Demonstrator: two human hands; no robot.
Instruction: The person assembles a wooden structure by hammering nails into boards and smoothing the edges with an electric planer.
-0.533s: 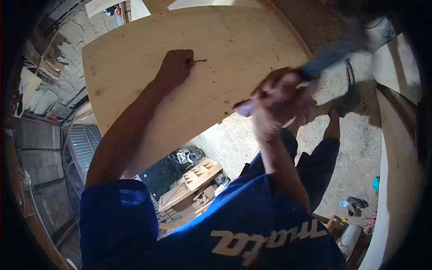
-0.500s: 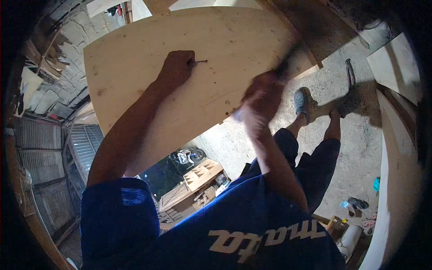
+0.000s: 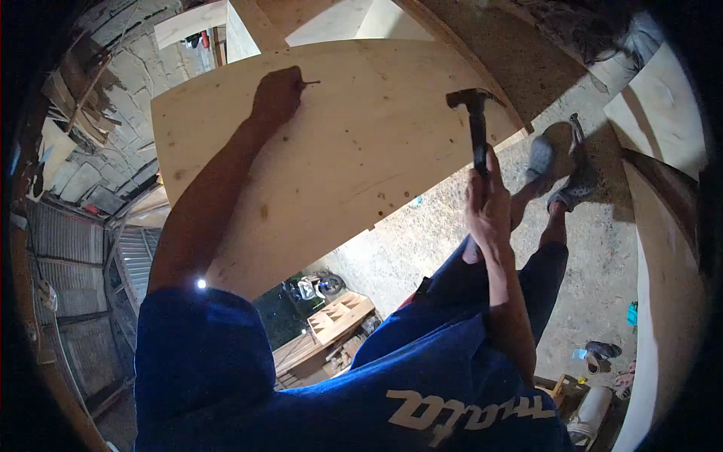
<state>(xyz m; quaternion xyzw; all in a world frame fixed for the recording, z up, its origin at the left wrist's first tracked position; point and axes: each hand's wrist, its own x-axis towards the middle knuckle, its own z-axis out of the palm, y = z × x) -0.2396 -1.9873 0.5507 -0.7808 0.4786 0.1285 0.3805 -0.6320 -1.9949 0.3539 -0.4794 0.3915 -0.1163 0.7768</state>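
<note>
A large pale plywood board (image 3: 331, 143) lies in front of me, its far edge curved. On its far part rests my left hand (image 3: 279, 94), closed, with a thin dark nail (image 3: 313, 82) sticking out to the right from its fingertips. My right hand (image 3: 488, 203) is wrapped round the lower handle of a claw hammer (image 3: 477, 132). The hammer is held up over the board's right end, its head pointing away from me and apart from the nail.
Bare wooden panels and beams (image 3: 482, 68) adjoin the board's far side. My feet (image 3: 541, 154) stand on the concrete floor (image 3: 587, 264) at right, where a long tool (image 3: 578, 132) lies. Below the board is a wooden crate-like piece (image 3: 340, 316). Another pale panel (image 3: 663, 301) stands at far right.
My left hand has moved farther across the board with the nail. My right hand, blurred before, has drawn back to the right with the hammer. My feet have shifted.
</note>
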